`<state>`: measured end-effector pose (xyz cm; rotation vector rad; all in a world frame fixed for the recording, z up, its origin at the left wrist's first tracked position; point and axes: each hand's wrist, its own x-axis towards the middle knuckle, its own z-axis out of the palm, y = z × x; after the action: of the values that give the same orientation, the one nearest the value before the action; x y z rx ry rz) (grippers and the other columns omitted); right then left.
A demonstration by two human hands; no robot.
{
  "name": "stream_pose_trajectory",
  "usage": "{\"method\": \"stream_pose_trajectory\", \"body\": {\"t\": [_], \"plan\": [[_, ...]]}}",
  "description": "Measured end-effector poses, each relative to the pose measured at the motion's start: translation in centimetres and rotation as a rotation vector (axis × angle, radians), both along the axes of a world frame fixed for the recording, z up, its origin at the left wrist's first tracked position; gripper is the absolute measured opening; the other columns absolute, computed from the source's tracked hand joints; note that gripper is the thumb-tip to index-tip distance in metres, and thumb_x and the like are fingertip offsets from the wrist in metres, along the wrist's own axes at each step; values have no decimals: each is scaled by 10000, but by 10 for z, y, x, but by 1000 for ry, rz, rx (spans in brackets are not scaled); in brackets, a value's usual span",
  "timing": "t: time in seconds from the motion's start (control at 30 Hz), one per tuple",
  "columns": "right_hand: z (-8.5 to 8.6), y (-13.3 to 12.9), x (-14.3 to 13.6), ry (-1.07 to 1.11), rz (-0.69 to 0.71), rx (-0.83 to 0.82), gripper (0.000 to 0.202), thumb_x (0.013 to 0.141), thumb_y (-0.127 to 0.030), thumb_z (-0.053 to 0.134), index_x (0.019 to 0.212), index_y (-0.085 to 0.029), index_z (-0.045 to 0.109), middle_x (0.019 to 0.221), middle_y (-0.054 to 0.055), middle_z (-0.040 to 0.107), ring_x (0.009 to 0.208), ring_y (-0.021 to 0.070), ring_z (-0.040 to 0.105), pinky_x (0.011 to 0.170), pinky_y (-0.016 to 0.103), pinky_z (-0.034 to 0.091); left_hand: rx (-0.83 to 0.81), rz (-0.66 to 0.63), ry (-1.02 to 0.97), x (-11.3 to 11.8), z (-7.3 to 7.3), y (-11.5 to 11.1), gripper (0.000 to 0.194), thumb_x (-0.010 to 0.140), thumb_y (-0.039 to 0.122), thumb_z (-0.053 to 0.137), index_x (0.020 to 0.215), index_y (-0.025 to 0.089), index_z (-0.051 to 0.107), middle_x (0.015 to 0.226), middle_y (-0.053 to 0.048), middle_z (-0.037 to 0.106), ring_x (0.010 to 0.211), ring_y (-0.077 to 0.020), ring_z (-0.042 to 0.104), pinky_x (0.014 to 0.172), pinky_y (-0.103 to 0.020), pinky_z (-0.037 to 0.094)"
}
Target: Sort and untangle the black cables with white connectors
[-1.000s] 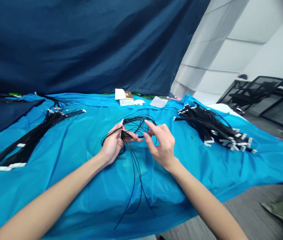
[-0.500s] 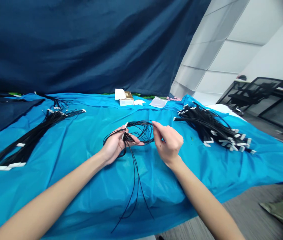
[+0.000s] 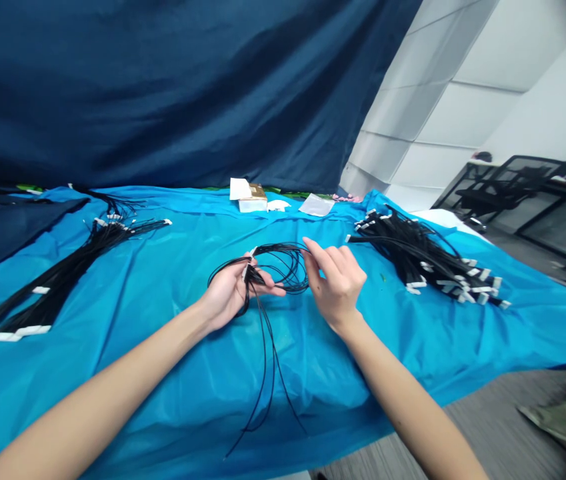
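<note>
Over the middle of the table, my left hand (image 3: 227, 293) is closed around a black cable bundle (image 3: 279, 248) with white connectors. The bundle is looped into a coil that spreads to the right of the palm. Several thin loose wire ends hang from it toward the table's front edge. My right hand (image 3: 337, 287) is at the coil's right side, its thumb and forefinger pinching the wires there. Its other fingers are curled. Part of the bundle is hidden behind my left fingers.
A blue cloth (image 3: 163, 373) covers the table. Black cables (image 3: 70, 267) with white connectors lie at left, and another cable pile (image 3: 413, 247) at right. Behind the coil stand a small box (image 3: 253, 202) and a white packet (image 3: 317, 205). A dark blue curtain (image 3: 163, 93) hangs at the back.
My right forefinger has lifted and straightened slightly at the coil's edge. The hanging wire ends have swayed a little. My left hand keeps its hold.
</note>
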<state>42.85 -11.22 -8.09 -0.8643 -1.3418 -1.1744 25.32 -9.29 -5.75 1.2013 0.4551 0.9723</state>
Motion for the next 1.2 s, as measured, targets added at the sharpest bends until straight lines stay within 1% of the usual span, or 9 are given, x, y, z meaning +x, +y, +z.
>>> {"method": "stream_pose_trajectory", "body": {"t": [0.1,0.27,0.53,0.67,0.8,0.87,1.0,1.07,1.2], "plan": [[1,-7,-7,32,61,22,349,753,-176,604,1098,-226,594,803,57,588,775,175,464,694,300,396,-32,118,-45,1,1,3,233,830,186,342,677,136,511,589,-49,648,610,-213,669,773,-358,480],[-5,-11,-19,-294,377,-244,281,758,-190,556,1004,-297,640,979,34,586,963,194,469,826,364,415,-99,315,-99,3,5,5,272,835,144,297,657,144,502,512,-29,618,532,-166,637,649,-304,504],[-10,-3,-21,-373,566,-355,224,784,-101,534,937,-215,651,1035,71,600,1042,181,473,853,369,435,-124,315,-124,2,4,9,332,857,156,268,627,148,507,479,-26,599,585,-177,652,703,-331,513],[-2,-6,-21,-19,879,-467,188,810,-117,520,909,-210,650,997,65,628,1011,165,534,897,376,435,-47,282,-113,2,2,7,313,857,159,277,655,132,515,549,-54,643,610,-187,664,765,-353,497],[11,-8,-11,690,1471,-541,96,806,-232,556,872,-216,625,856,11,639,896,146,602,843,372,485,25,254,-115,3,0,5,243,841,168,326,668,135,494,576,-53,651,614,-216,670,807,-399,476],[17,-7,-2,970,1610,-442,114,757,-255,620,862,-210,621,730,-31,596,767,95,600,757,290,510,42,252,-117,3,-1,5,199,835,180,347,684,145,472,590,-50,656,617,-226,672,806,-416,472],[22,-5,9,1118,1449,-212,232,726,-275,646,946,-203,635,673,-49,534,486,14,450,402,141,338,141,223,-111,3,-6,6,136,829,246,407,725,164,437,607,-35,657,624,-242,671,784,-449,472],[20,-7,6,1012,1250,-96,209,749,-284,621,947,-221,650,674,-40,546,460,17,418,382,157,295,224,231,-99,5,-8,6,184,823,316,446,711,173,415,593,-17,645,617,-240,669,768,-443,476],[11,-13,-9,555,769,-71,90,743,-197,629,811,-215,686,734,5,631,645,89,558,508,211,415,383,252,-28,7,-13,6,267,818,425,454,709,188,393,594,3,635,618,-204,659,739,-373,476]]}}
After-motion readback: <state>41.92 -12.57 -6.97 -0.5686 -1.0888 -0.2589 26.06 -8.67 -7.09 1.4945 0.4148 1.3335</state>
